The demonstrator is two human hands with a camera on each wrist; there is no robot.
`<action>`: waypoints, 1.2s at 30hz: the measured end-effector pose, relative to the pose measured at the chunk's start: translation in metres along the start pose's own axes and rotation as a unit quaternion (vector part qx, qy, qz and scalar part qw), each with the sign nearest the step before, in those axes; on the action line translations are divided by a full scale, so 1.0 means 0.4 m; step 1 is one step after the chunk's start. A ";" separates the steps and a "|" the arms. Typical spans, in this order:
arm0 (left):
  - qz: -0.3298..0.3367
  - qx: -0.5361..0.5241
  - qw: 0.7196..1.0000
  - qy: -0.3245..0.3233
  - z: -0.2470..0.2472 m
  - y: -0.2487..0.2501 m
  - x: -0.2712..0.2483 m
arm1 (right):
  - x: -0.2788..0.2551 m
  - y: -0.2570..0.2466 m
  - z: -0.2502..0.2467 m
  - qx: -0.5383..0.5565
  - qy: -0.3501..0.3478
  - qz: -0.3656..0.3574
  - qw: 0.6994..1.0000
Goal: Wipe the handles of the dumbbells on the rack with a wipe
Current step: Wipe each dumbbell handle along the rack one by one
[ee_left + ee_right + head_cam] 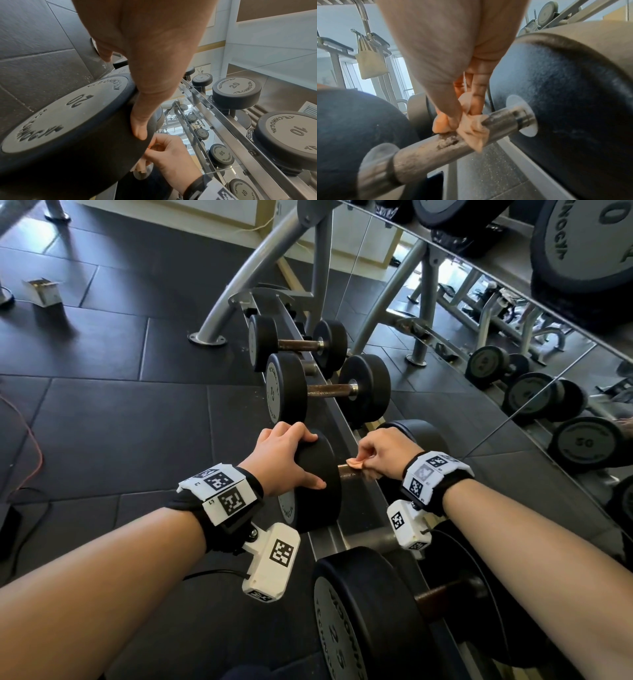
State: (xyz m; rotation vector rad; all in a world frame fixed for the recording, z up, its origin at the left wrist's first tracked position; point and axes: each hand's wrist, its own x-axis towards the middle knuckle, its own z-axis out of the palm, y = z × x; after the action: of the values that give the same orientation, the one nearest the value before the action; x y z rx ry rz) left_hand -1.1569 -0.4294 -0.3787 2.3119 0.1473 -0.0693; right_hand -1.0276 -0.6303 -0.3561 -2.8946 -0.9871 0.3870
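The wipe [471,129] is pinched on the handle [426,150] by the right hand [385,453]. The 20 dumbbell [68,116] is gripped by the left hand [281,455].

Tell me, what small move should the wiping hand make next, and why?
Probably slide the wipe along the handle over the crusty patch beside it; the right hand pinches it there, and the left hand grips the weight.

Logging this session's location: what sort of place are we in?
Most likely a gym's free-weight area: numbered dumbbells on a metal rack, a wall mirror and dark floor tiles.
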 end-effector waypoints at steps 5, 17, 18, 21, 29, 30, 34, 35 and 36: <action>0.003 -0.002 1.000 0.004 0.003 -0.001 -0.002 | 0.016 -0.061 0.028 0.031 0.001 -0.049 0.998; -0.001 -0.010 1.000 -0.002 0.002 -0.005 0.003 | 0.013 0.009 -0.028 -0.084 0.060 -0.047 0.994; -0.001 -0.010 1.000 -0.003 0.002 -0.006 0.002 | 0.014 0.004 -0.024 -0.107 0.044 -0.042 0.992; -0.001 -0.011 1.000 -0.003 0.003 -0.006 0.001 | 0.006 0.005 -0.022 -0.154 0.010 -0.010 0.988; -0.003 -0.014 1.000 -0.003 0.003 -0.005 0.000 | -0.008 -0.017 0.011 -0.029 0.014 -0.058 0.998; -0.003 -0.013 1.000 -0.003 0.002 -0.004 -0.001 | -0.003 -0.018 0.012 -0.024 0.016 -0.056 0.998; -0.006 -0.013 1.000 -0.002 0.002 -0.001 -0.003 | -0.005 0.013 -0.017 -0.097 0.015 -0.012 0.995; -0.007 -0.013 1.000 -0.002 0.002 0.000 -0.003 | -0.008 0.019 -0.021 -0.125 0.012 0.001 0.992; -0.009 -0.012 1.000 -0.002 0.000 0.001 -0.004 | -0.008 0.019 -0.023 -0.162 0.013 0.002 0.987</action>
State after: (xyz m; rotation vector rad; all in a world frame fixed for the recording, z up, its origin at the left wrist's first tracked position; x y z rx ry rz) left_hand -1.1584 -0.4300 -0.3783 2.2862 0.1650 -0.0806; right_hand -1.0231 -0.6382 -0.3476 -3.1767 -1.1379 0.2030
